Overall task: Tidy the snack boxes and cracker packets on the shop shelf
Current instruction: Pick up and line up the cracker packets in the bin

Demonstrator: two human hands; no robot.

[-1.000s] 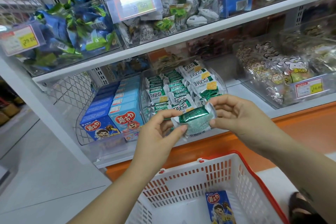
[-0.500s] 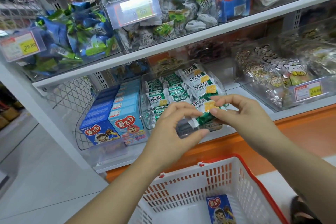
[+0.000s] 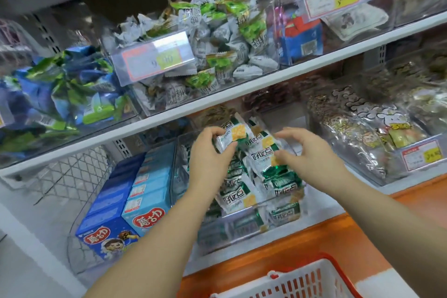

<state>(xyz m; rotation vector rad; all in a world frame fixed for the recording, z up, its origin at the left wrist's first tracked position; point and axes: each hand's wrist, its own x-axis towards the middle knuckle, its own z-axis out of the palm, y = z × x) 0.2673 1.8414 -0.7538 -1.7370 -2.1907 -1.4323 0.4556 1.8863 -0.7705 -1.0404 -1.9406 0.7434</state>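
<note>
Cracker packets (image 3: 263,150) (green-white) fill clear bin (image 3: 180,172); left hand (image 3: 208,155) grips one, right hand (image 3: 308,152) another.

A red-rimmed white shopping basket (image 3: 302,282) sits at the frame's bottom edge, below an orange plinth (image 3: 321,242). Higher up, clear bins hold green-and-white wrapped sweets (image 3: 217,55), fronted by a blurred price tag (image 3: 154,57), and blue-and-green packets (image 3: 67,94). At right lie clear bags printed with cartoon monkeys (image 3: 350,133); a wire mesh panel (image 3: 72,172) stands at left
</note>
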